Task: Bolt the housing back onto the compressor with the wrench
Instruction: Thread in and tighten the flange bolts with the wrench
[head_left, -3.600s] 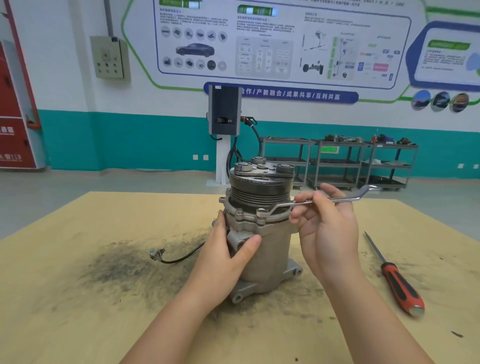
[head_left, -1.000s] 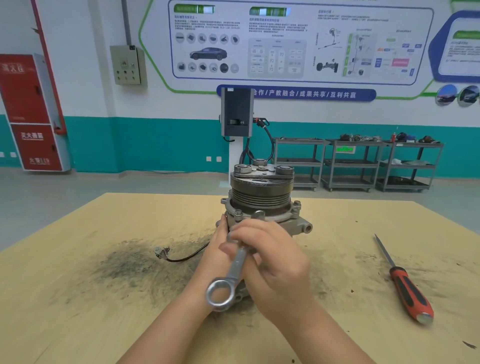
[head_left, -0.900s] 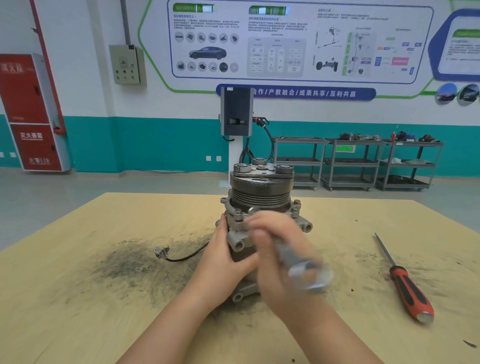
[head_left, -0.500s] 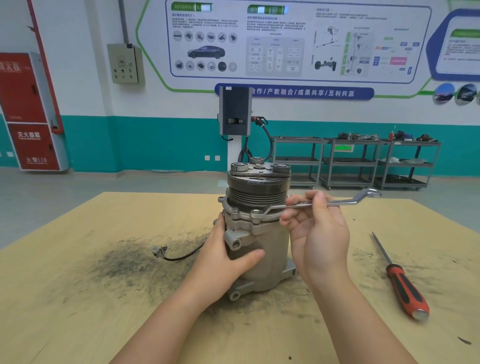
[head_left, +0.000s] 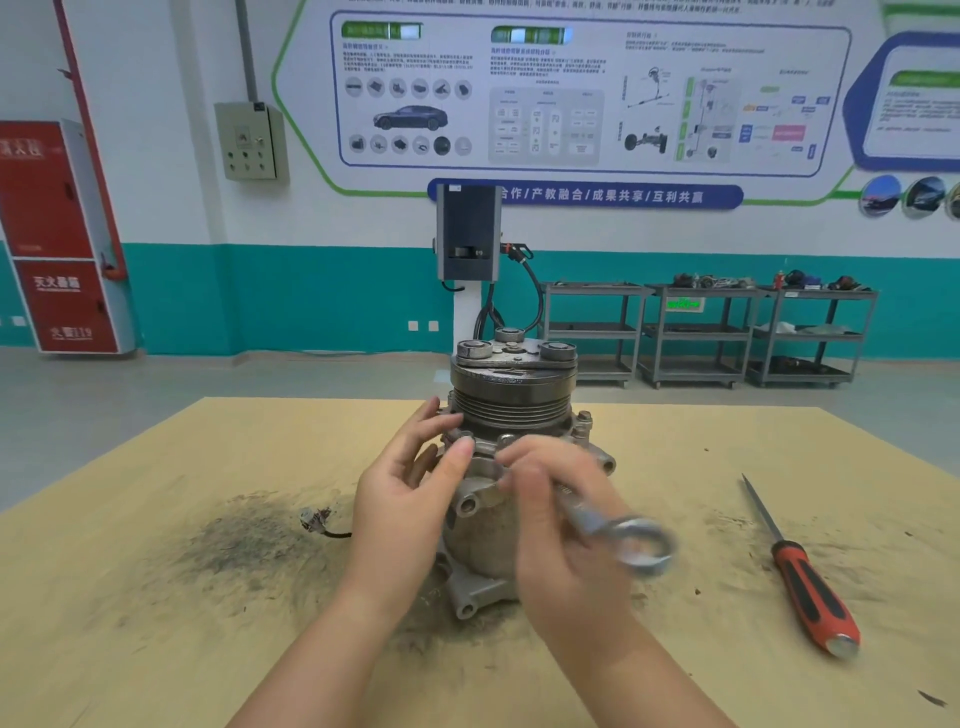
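A grey metal compressor (head_left: 483, 535) stands upright in the middle of the wooden table (head_left: 156, 597). Its dark ribbed pulley and housing (head_left: 511, 400) sit on top, ringed by a bolted flange. My left hand (head_left: 405, 499) is at the compressor's left side, thumb tip on the flange and fingers spread along its rim. My right hand (head_left: 561, 519) grips a silver ring wrench (head_left: 623, 535) in front of the body. The wrench is motion-blurred, its free ring end pointing down and to the right. Its other end is hidden under my fingers near a front flange bolt.
A red-handled screwdriver (head_left: 802, 587) lies on the table to the right. A short black cable with a connector (head_left: 316, 519) trails from the compressor's left over a dark grime patch (head_left: 244, 540). Metal shelving carts (head_left: 706, 332) and a charging post (head_left: 467, 234) stand beyond the table.
The wrench swung from level and pointing right at the flange down toward me. My left hand shifted from wrapping the body up to the flange rim. The compressor turned slightly.
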